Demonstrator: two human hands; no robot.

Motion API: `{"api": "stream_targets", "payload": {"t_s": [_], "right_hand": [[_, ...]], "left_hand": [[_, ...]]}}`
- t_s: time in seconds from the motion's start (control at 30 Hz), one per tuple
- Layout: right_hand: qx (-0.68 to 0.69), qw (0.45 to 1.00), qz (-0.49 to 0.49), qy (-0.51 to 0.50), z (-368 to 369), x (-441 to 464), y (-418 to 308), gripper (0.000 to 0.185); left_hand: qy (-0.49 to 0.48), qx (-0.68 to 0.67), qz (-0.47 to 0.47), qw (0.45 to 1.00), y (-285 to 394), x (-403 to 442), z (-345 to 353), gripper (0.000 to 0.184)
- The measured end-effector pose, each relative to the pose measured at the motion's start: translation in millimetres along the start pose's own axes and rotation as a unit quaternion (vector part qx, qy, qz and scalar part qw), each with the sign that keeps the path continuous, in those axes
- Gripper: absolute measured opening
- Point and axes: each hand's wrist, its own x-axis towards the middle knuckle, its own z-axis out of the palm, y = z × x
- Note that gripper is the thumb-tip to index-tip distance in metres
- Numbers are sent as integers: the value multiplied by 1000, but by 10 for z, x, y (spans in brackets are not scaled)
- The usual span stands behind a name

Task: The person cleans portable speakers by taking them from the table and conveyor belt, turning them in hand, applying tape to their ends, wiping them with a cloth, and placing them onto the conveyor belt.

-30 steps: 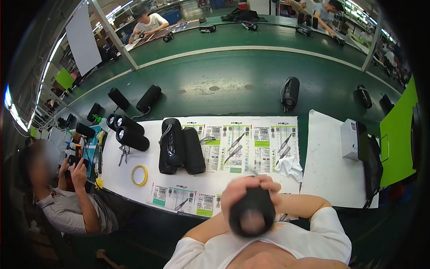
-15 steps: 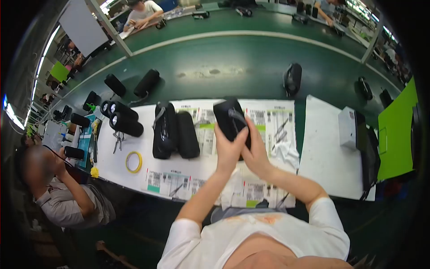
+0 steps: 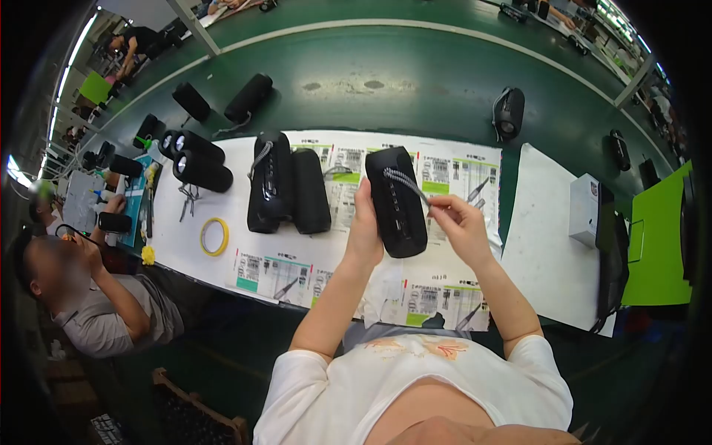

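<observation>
My left hand [image 3: 363, 228] is wrapped round the left side of a black cylindrical speaker [image 3: 397, 226], held over the printed sheets. A row of small marks or buttons faces up on it. A grey braided strap [image 3: 404, 180] runs from its upper part toward the right. The strap's end is pinched between the fingers of my right hand [image 3: 463, 228], just right of the speaker. To the left lie a glossy black speaker with a strap [image 3: 271, 185] and a plain black cylinder [image 3: 310, 194], side by side.
Yellow tape [image 3: 214, 236] and several black speakers [image 3: 202, 170] are on the table's left. A white box [image 3: 584, 211] and green panel [image 3: 656, 237] stand at right. More speakers [image 3: 508, 115] sit on the green surface beyond. A co-worker [image 3: 111, 304] sits at left.
The speaker has been turned, so its strap and row of marks now face up. My right hand has left the speaker's body and grips the strap. The view has shifted downward.
</observation>
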Motion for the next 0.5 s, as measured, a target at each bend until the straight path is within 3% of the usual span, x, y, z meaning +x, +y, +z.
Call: {"api": "stream_targets", "payload": {"t_s": [0.2, 0.33, 0.43, 0.5], "right_hand": [[87, 994, -40, 62, -44, -26, -143, 16], [-150, 965, -217, 15, 46, -209, -295, 22], [-242, 896, -370, -48, 181, -291, -250, 23], [-238, 887, -383, -97, 208, -324, -295, 24]], "left_hand": [[23, 17, 6, 1000, -9, 33, -42, 52], [18, -11, 3, 1000, -99, 102, -157, 44], [29, 24, 59, 998, -206, 95, -147, 44], [41, 71, 65, 994, -211, 44, -140, 53]]}}
